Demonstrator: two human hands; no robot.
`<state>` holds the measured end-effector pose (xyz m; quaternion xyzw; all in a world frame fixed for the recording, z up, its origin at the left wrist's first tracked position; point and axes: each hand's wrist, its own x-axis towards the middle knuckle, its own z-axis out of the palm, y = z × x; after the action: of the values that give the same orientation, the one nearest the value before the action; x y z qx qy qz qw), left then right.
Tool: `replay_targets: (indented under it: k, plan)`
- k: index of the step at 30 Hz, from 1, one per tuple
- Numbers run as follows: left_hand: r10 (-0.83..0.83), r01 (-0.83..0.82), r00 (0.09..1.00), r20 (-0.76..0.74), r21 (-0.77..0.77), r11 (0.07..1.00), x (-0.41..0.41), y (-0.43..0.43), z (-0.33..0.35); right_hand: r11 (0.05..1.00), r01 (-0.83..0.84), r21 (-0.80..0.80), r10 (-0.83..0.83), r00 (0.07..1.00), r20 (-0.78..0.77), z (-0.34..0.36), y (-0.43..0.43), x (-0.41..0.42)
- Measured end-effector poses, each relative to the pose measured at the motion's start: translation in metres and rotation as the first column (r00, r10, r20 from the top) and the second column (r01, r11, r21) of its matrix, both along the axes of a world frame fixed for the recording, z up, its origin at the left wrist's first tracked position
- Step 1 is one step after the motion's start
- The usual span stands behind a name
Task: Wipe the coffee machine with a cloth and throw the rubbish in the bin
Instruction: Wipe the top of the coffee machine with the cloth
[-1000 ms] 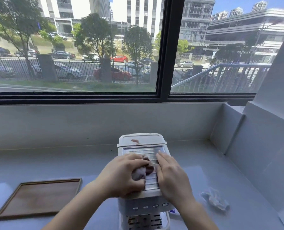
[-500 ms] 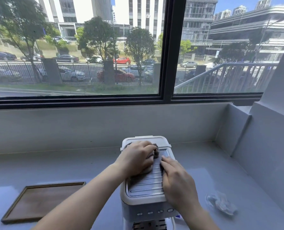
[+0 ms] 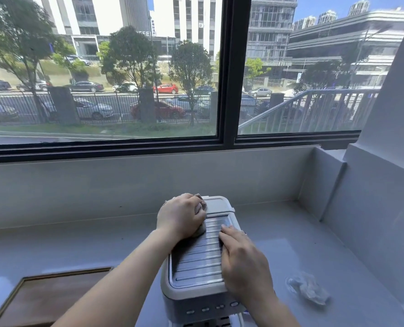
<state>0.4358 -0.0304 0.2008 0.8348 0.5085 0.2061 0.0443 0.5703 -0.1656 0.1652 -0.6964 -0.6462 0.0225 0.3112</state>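
Here we are at the pale grey stone counter (image 3: 78, 244) beneath the big black-framed window (image 3: 228, 67). The boxy white-and-grey coffee machine (image 3: 196, 263) stands in the middle foreground, its ribbed silver top plate facing up at us. The left hand (image 3: 181, 215) is up at the far left corner of that top, where the ribbed plate meets the smooth white lid at the back. Its fingers are curled tight over a bunched brownish-pink cloth (image 3: 202, 204), and only a scrap of fabric peeks out past the knuckles and under the heel of the palm, pressed onto the machine. The right hand (image 3: 243, 263) lies flat along the right side of the ribbed plate, fingers straight and close together, pointing toward the window, bearing down and gripping nothing. Below that wrist, a row of small oval buttons (image 3: 212, 308) runs across the machine's front face. Off to the right, well apart from the machine, a crumpled wad of whitish translucent rubbish (image 3: 308, 289) sits on the counter, touched by neither hand. Over on the left, a flat rectangular dark wooden tray (image 3: 50, 298) with a raised rim lies on the counter, partly hidden behind the left forearm.
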Motion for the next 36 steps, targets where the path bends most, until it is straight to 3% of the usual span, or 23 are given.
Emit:
replay_targets:
  k: [2,4,7,11,13,19,25,30,36]
  plan:
    - [-0.187,0.189,0.981,-0.042,0.042,0.981,0.002,-0.004,-0.003,1.0,0.008,0.017,-0.008,1.0,0.011,0.0,0.0,-0.001]
    - [-0.342,0.342,0.935,-0.094,-0.02,0.94,0.004,-0.004,0.0,0.999,0.01,0.034,-0.011,1.0,0.026,0.001,0.0,-0.002]
    - [-0.266,0.259,0.96,-0.082,-0.086,0.962,0.008,0.003,0.001,0.999,0.003,0.035,-0.004,1.0,0.021,0.0,0.0,-0.001]
    - [0.066,-0.067,0.997,-0.026,-0.07,0.995,-0.002,0.013,-0.001,0.999,0.004,0.035,-0.003,1.0,-0.009,-0.003,0.001,-0.001]
    - [0.152,-0.152,0.988,-0.002,-0.086,0.985,-0.011,0.008,-0.001,0.999,0.008,0.047,-0.007,1.0,-0.019,-0.003,0.001,-0.001]
    - [-0.096,0.094,0.995,0.024,0.064,0.993,-0.028,-0.03,-0.015,0.999,0.014,0.044,-0.013,1.0,-0.011,-0.005,0.001,-0.002]
    - [-0.222,0.206,0.964,-0.145,-0.115,0.972,0.034,-0.007,0.003,0.998,0.048,0.046,-0.044,0.994,-0.096,0.0,-0.003,-0.002]
    - [-0.359,0.321,0.923,-0.138,-0.238,0.916,0.065,0.008,0.012,0.997,0.05,0.062,-0.041,0.989,-0.139,0.003,-0.005,-0.001]
    - [-0.156,0.135,0.981,-0.113,-0.17,0.976,0.033,0.013,0.006,0.996,0.067,0.065,-0.06,0.994,-0.096,0.003,-0.004,-0.002]
